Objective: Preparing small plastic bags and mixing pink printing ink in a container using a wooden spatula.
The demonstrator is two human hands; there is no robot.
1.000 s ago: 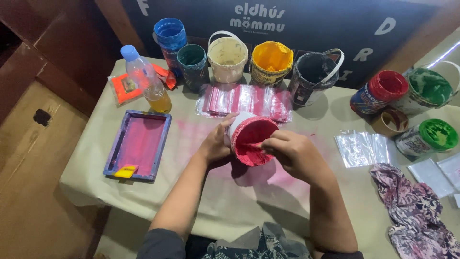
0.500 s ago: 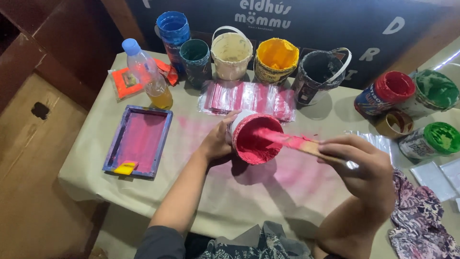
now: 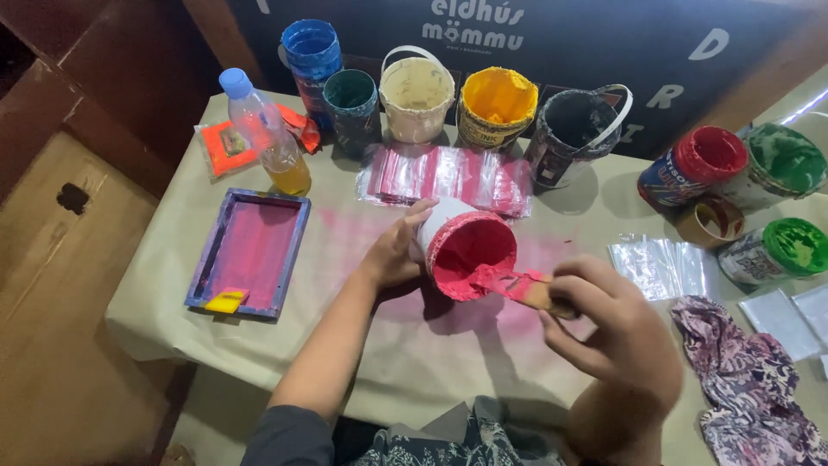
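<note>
From my seat I see my left hand (image 3: 392, 256) wrapped around the side of a white tub of pink paint (image 3: 466, 250), its grip closed on the wall and tipping the tub so the open mouth faces toward me, just above the middle of the bench (image 3: 172, 259). My right hand (image 3: 617, 332) has its grip closed on a wooden stick (image 3: 528, 289), whose pink-coated end lies on the tub's lower rim. The paper covering the bench is stained pink beneath and around the tub. Just behind the tub lies a flat stack of clear plastic bags printed pink (image 3: 448, 177). To the left sits a purple-framed screen (image 3: 250, 253) with a pink mesh and a small yellow scrap (image 3: 226, 301) at its near edge. Behind it stands a plastic bottle (image 3: 267, 134) with a blue cap and amber liquid, next to an orange packet (image 3: 226, 145). Along the back edge stand a blue tub (image 3: 312, 56), a dark green tub (image 3: 352, 99), a cream bucket (image 3: 417, 95), a yellow bucket (image 3: 496, 105) and a black bucket (image 3: 573, 125). On the right are a red tub (image 3: 694, 166), two green tubs (image 3: 776, 164), more clear bags (image 3: 660, 267) and a patterned cloth (image 3: 742, 371).
</note>
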